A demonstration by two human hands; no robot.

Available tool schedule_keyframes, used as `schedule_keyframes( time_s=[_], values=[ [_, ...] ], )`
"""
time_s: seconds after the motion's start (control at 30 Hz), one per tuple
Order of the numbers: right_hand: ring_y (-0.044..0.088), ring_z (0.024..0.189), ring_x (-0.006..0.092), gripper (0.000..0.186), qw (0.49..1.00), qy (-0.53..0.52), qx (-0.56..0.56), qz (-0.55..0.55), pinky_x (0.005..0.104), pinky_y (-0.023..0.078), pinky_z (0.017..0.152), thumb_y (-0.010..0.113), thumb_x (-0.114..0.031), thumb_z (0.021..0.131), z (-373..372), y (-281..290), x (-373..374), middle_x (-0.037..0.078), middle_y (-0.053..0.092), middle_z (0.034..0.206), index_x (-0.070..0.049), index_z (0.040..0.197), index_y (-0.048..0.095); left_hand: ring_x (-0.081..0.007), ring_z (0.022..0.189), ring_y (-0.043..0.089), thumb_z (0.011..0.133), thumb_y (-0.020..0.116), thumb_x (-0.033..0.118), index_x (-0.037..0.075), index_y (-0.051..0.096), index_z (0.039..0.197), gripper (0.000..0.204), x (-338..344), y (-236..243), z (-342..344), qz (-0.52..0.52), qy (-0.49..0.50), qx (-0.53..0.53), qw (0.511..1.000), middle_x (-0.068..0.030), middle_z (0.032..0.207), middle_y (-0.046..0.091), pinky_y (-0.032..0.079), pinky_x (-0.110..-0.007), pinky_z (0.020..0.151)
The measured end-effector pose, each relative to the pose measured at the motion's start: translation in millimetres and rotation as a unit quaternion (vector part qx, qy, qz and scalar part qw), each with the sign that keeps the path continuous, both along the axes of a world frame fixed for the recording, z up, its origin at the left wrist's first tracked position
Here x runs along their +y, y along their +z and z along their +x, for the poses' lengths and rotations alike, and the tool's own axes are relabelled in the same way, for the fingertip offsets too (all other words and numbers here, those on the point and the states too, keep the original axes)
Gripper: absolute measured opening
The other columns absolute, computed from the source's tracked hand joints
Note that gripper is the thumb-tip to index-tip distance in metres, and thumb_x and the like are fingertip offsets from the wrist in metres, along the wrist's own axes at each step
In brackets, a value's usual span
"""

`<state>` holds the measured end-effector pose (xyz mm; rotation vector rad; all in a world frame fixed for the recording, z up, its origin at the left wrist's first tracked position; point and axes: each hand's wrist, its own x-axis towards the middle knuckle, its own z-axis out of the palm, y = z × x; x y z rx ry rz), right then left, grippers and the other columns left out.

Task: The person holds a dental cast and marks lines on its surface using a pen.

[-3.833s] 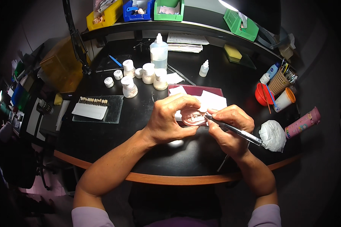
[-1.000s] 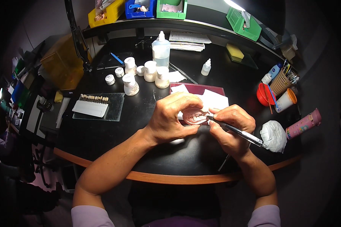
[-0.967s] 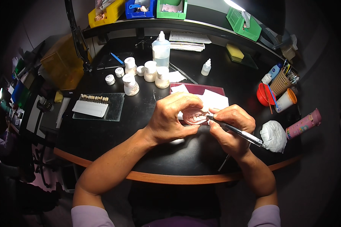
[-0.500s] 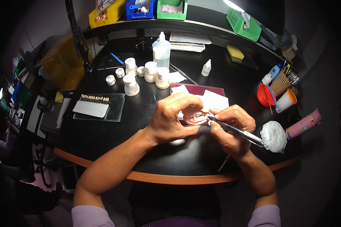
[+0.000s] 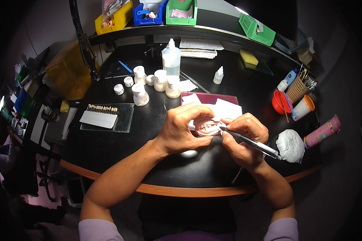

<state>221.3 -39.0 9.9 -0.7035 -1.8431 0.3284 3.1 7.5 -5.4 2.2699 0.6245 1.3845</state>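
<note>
A dental cast, pinkish with a row of pale teeth, is held above the black bench. My left hand is closed round its left side, thumb below and fingers over the top. My right hand pinches a black and silver pen, which slants down to the right. The pen's tip points at the teeth on the cast's right side; whether it touches them I cannot tell. Behind the cast lie white paper pieces on a dark red pad.
Several powder jars and a large clear bottle stand at the back left. A tooth shade guide lies on a glass slab. To the right are a red bowl, crumpled white plastic and a pink flask.
The cast is tilted slightly differently in my left hand, and the pen has shifted a little with my right hand. My view has moved slightly. Both holds are the same.
</note>
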Motion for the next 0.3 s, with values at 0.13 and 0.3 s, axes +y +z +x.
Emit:
schedule_keyframes(
  time_s=[0.13,0.3],
  values=[
    [0.066,0.075,0.0163,0.012,1.0,0.004,0.001,0.0,0.0447,0.065,0.089,0.072,0.008,0.078,-0.1,0.5,-0.1,0.013,0.062,0.082,0.005,0.084,0.062,-0.02,0.095,0.076,0.067,0.091,0.012,-0.002,0.073,0.106,0.045,-0.2,0.2,0.0,-0.007,-0.002,0.0,1.0,-0.0142,0.105,0.075,0.062,-0.031,0.085],
    [0.069,0.078,0.0176,0.014,1.0,0.0,0.001,-0.012,0.0443,0.064,0.091,0.071,0.008,0.079,1.5,-0.1,0.0,0.014,0.063,0.088,0.005,0.089,0.062,-0.0211,0.096,0.076,0.068,0.091,0.013,-0.001,0.073,0.107,0.045,-1.8,3.8,-0.9,-0.011,0.006,0.011,1.0,-0.0143,0.106,0.075,0.063,-0.031,0.085]
  ],
)
